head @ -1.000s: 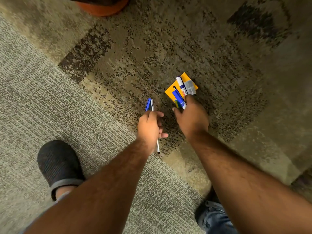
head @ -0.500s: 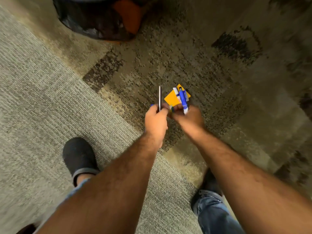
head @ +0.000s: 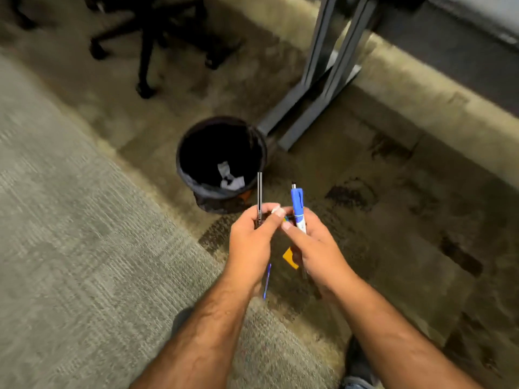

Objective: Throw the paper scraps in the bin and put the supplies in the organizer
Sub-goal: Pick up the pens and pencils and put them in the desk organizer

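Likely an office, patterned carpet tiles point(head: 70, 220), wheeled chair base point(head: 146, 37), grey desk legs point(head: 317, 80), lined bin point(head: 222, 161)

patterned carpet point(head: 84, 220) is covering the floor; behind it, chair base point(head: 151, 37) is standing left of desk legs point(head: 323, 80).

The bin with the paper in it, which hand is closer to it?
Left. The left hand, holding a thin dark pen, sits just below the bin rim. The right hand, holding a blue marker, is further off to the bin's right.
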Demonstrator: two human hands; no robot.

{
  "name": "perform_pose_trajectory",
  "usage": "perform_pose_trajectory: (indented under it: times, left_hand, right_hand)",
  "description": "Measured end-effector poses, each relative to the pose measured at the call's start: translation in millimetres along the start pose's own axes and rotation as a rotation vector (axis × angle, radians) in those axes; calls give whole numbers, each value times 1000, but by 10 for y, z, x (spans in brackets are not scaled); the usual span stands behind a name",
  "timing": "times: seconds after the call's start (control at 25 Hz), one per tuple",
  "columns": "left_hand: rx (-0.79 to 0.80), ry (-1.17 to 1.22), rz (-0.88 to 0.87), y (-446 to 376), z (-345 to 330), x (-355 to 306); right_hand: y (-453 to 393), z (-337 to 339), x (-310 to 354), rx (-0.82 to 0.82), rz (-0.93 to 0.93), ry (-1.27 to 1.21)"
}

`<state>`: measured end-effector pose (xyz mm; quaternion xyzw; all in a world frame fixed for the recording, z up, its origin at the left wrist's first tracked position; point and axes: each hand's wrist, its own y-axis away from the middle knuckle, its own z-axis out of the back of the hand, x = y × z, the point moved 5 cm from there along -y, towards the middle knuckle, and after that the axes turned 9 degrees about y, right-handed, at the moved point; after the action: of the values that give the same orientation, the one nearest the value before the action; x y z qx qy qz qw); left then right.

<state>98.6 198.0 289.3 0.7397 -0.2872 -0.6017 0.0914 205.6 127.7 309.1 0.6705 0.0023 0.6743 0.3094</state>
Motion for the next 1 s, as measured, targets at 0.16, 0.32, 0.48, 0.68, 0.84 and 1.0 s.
perform_pose_trajectory:
  times: [0.16,0.32,0.48,0.68,0.84,1.0]
  left_hand:
    - [-2,112,-103,396,-377,-1309]
    - [130,82,-170,963,-810,-2416]
    - [270,67,-149,1496,-1106,-3160]
    - [552,-121,-252,2114,-1518,-3991]
    - [616,-175,-303,2382,-1783,-4414]
    - [647,-206,-343,2508,-2139,-4554]
  right_hand:
    - [413,61,1316,-9,14,-199]
    - [1064,169,2527,15,81,-329]
    - [1684,352,3293,-71,134,-229]
    - [2290,522,3937,-209,151,-264]
    - [2523,613,4254,-265,194,-337]
    - [2620,982,4360,-536,180,-221]
